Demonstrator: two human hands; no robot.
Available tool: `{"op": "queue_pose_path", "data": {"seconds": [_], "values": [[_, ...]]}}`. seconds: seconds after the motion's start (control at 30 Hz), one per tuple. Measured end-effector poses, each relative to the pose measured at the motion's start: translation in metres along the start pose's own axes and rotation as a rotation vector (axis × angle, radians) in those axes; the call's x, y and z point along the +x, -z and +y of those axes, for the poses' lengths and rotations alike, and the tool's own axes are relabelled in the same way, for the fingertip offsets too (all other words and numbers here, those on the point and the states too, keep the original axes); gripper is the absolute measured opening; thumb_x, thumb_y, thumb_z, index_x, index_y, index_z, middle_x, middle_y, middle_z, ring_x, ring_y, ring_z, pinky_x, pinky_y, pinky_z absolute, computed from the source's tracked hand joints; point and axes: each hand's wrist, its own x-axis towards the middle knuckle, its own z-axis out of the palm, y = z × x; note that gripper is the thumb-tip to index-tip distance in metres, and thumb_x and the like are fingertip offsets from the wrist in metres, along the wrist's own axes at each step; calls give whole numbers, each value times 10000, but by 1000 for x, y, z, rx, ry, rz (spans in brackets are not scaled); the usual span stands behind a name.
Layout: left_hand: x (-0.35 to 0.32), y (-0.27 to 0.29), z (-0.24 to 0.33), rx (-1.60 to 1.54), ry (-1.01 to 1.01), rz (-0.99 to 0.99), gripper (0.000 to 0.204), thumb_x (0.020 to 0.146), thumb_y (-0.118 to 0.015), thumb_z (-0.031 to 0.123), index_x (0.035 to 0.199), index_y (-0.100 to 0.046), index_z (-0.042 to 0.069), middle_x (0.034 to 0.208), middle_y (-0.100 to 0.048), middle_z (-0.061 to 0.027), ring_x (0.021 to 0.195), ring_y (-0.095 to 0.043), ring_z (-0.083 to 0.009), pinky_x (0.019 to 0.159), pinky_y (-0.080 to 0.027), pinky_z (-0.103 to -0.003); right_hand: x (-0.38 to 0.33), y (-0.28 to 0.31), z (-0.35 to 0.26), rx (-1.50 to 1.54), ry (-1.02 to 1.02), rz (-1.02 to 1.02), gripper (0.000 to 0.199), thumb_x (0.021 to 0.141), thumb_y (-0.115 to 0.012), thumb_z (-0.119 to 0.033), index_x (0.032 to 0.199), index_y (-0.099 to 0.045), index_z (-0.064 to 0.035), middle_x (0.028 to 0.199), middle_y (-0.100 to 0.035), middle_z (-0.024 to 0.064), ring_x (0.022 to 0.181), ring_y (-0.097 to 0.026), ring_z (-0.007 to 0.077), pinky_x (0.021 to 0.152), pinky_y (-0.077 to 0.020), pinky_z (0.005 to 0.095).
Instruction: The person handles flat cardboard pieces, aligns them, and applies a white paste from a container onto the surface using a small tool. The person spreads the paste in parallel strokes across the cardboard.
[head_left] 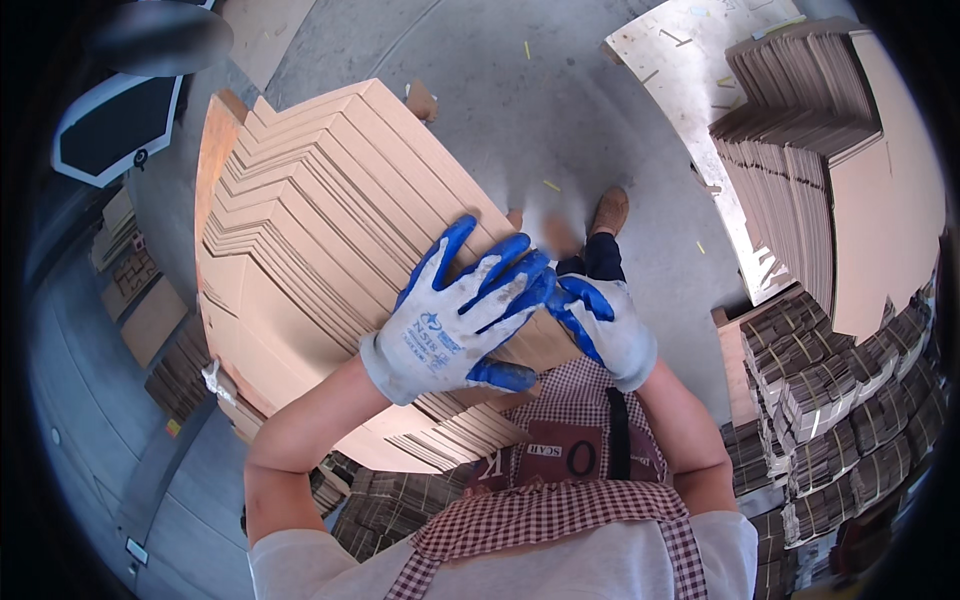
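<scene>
A slanting stack of folded brown cardboard sheets [320, 190] fans out in front of me, its top sheets reaching toward my body. My left hand [450, 325], in a white work glove with blue-coated fingers, lies over the sheets' near right part with its fingers spread. Beside its fingertips is my right hand [608, 325], gloved the same way. The right fingers are bent together at the cardboard's right edge; what is between them is hidden.
At the right, more cardboard stacks [780, 190] lean on a pale board [665, 50]. Strapped cardboard bundles [830, 370] are piled below them. A dark-screened panel with a white frame [118, 130] is at the upper left. A person's shoe [611, 210] shows on the concrete floor [480, 90].
</scene>
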Motion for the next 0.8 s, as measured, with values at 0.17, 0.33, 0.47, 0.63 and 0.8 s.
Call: {"op": "queue_pose_path", "data": {"seconds": [0.17, 0.33, 0.47, 0.63, 0.8], "values": [[12, 6, 2, -48, -7, 52, 865, 773, -553, 757, 1311, -634, 86, 1408, -565, -112, 1368, -490, -290, 1176, -258, -644, -5, 10, -7, -90, 78, 76, 372, 984, -626, -306, 1113, -658, 41, 806, -653, 50, 717, -571, 94, 664, -472, 259], [18, -7, -1, 6, 18, 57, 834, 822, -494, 779, 1251, -666, 84, 1328, -620, -112, 1334, -528, -280, 1170, -297, -616, 2, 14, -1, 77, -13, 71, 370, 996, -616, -341, 1016, -660, 26, 754, -595, -1, 664, -500, 71, 612, -420, 247], [19, -5, -1, 13, 12, 38, 820, 836, -480, 782, 1212, -680, 81, 1315, -625, -114, 1328, -531, -275, 1169, -297, -619, 3, 14, -5, 78, -52, 79, 280, 957, -648, -203, 1076, -674, 49, 753, -635, 54, 635, -530, 89, 594, -448, 255], [20, -3, -3, -24, 4, 38, 824, 865, -496, 740, 1305, -626, 56, 1283, -631, -142, 1284, -549, -273, 1193, -281, -597, 4, 11, 0, 50, 35, 127, 265, 954, -638, -195, 1051, -683, 48, 725, -635, 53, 619, -532, 99, 593, -454, 259], [19, -7, -2, -26, 19, 72, 849, 808, -501, 787, 1225, -669, 66, 1316, -617, -126, 1339, -517, -282, 1173, -290, -628, 3, 16, 1, 110, -60, 73, 269, 941, -654, -194, 1050, -686, 50, 776, -668, 72, 687, -604, 118, 634, -483, 256]]}}
